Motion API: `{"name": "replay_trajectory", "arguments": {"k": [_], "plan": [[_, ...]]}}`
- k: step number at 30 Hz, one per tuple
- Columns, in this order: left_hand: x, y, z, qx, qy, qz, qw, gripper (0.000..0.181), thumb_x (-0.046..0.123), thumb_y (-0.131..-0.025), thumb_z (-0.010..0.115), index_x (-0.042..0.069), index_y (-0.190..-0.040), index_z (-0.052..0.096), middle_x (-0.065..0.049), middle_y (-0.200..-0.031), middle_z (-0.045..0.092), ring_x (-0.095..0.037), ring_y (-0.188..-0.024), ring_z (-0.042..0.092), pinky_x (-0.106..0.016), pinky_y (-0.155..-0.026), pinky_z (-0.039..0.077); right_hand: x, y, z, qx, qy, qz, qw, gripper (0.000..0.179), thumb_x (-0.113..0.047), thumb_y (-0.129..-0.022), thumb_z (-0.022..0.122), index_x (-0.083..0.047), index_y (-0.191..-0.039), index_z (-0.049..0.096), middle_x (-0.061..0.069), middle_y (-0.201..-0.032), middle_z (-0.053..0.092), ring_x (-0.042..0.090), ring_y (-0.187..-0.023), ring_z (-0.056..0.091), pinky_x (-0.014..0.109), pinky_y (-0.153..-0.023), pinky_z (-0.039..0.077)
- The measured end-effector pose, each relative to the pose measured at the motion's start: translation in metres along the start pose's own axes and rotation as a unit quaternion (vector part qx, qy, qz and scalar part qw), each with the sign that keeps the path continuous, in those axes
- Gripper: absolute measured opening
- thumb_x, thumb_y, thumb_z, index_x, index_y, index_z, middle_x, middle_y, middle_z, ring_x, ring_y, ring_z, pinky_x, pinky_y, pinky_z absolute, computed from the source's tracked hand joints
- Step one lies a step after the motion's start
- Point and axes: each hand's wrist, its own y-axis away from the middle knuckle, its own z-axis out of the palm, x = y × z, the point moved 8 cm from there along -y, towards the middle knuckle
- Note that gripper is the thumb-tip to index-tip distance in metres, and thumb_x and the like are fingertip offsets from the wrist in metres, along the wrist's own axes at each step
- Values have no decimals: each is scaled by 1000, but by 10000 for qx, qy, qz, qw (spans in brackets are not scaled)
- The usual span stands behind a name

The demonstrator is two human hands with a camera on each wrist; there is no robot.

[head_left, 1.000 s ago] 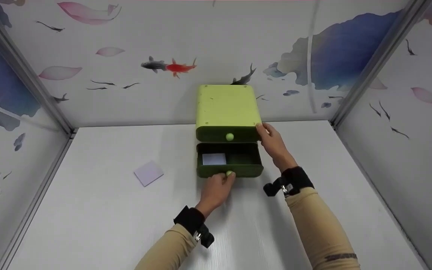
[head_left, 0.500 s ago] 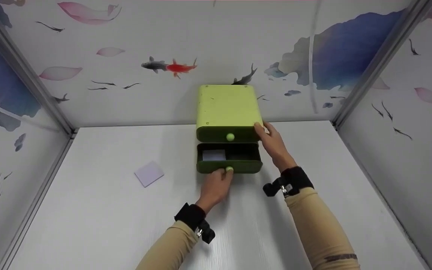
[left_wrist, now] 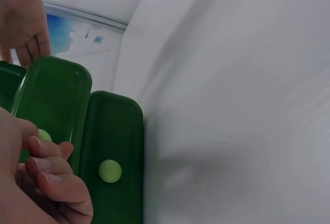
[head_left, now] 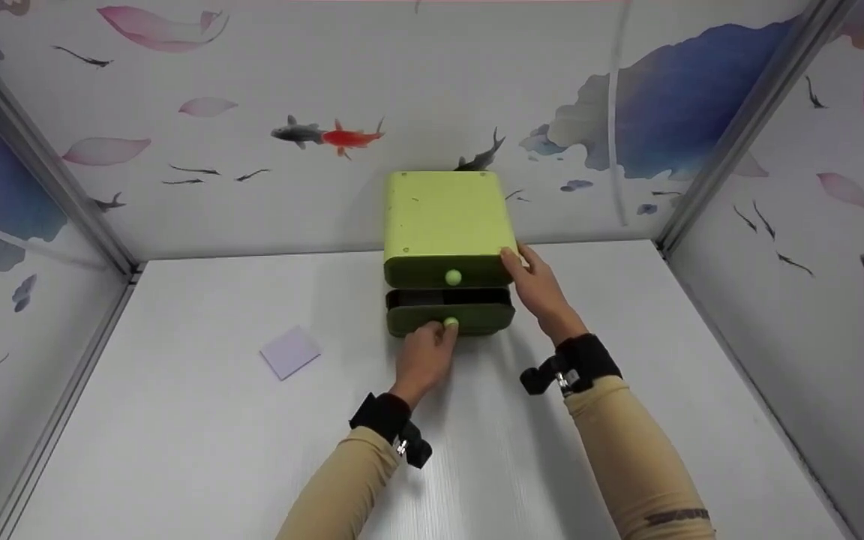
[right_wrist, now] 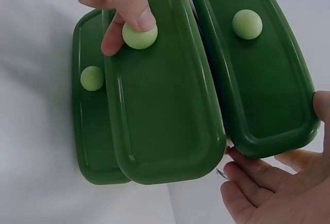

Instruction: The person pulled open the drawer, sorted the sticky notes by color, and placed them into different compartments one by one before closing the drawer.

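A small green drawer cabinet [head_left: 447,214] stands at the back of the table, its top yellow-green. Its middle drawer [right_wrist: 165,105] is partly pulled out, and a pale flat piece [head_left: 421,298] shows dimly inside. My left hand [head_left: 424,360] pinches that drawer's round knob [right_wrist: 139,36] between thumb and fingers. At the cabinet's right side my right hand [head_left: 543,294] rests with its thumb at the upper front corner and its fingers along the side. Above and below are the top drawer [right_wrist: 263,80] and bottom drawer [left_wrist: 114,131], both pushed in.
A pale purple square of paper or card [head_left: 290,352] lies on the white table [head_left: 199,435], left of the cabinet. Printed walls [head_left: 207,180] enclose the back and both sides, with the cabinet near the back one.
My left hand has pushed the middle drawer inward, toward the cabinet, so its opening is narrower and the pale piece inside is mostly hidden. The right hand stays at the cabinet's side.
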Motion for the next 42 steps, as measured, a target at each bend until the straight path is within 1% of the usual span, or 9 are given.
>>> {"name": "replay_trajectory", "arguments": {"k": [3,6,15,22,26,30,35,39,42], "plan": [[-1,-4,-2,22,-49,-52,10000,38,42,-102,46,13,-79,56,4,-59,40,-12,-52,39,-27,-52,29,-1,0,1,-40,-62,20,10000,77,-64,-96,40,-22,-157,20,8,-160,27,27,-145,31,48,-118,27],[-1,-10,-5,76,-148,-57,9998,37,42,-102,46,12,-83,59,3,-62,44,-13,-53,40,-27,-52,30,-1,1,2,-39,-111,60,9999,77,-64,-95,41,-23,-157,20,8,-160,27,26,-145,31,48,-117,28],[-6,-22,-10,129,-173,-317,9993,36,43,-101,49,14,-90,67,1,-80,71,-13,-60,57,-27,-56,41,-2,3,5,-73,-3,134,9999,76,-63,-96,40,-24,-157,18,7,-161,26,26,-146,31,49,-117,27],[-2,-25,-12,159,-331,-278,9989,38,44,-101,48,14,-86,68,1,-80,72,-14,-61,59,-29,-57,42,-4,4,6,-55,29,178,9998,75,-63,-97,39,-25,-158,16,6,-161,25,27,-147,29,50,-117,27],[0,-26,-12,125,-428,-225,9988,41,45,-101,47,14,-90,71,2,-83,74,-15,-67,64,-30,-60,46,-2,3,4,-28,35,161,9999,74,-63,-97,39,-25,-157,17,6,-161,24,27,-147,29,49,-117,28],[-1,-26,-10,94,-582,-184,9981,41,46,-102,45,15,-92,69,3,-84,74,-16,-68,65,-32,-62,46,-1,3,2,29,27,169,9998,73,-62,-97,39,-26,-157,19,6,-161,25,27,-147,29,49,-117,28],[-10,-22,-3,28,-902,-28,9959,36,40,-100,51,11,-93,70,-4,-84,72,-19,-69,65,-36,-64,50,0,2,1,51,10,186,9998,73,-62,-97,40,-26,-157,19,6,-161,26,26,-147,29,49,-117,28],[-22,-19,2,-78,-1021,-179,9946,36,39,-99,54,8,-101,71,-9,-91,73,-25,-77,68,-41,-70,53,1,1,0,53,-11,171,9998,74,-62,-97,40,-25,-157,18,6,-161,25,26,-147,29,48,-117,27],[-30,-17,6,-152,-1049,-316,9939,38,38,-99,54,5,-112,69,-13,-104,73,-31,-90,69,-44,-79,53,0,1,1,55,-21,166,9998,74,-62,-97,40,-25,-157,19,6,-161,27,26,-146,30,50,-117,27]]}}
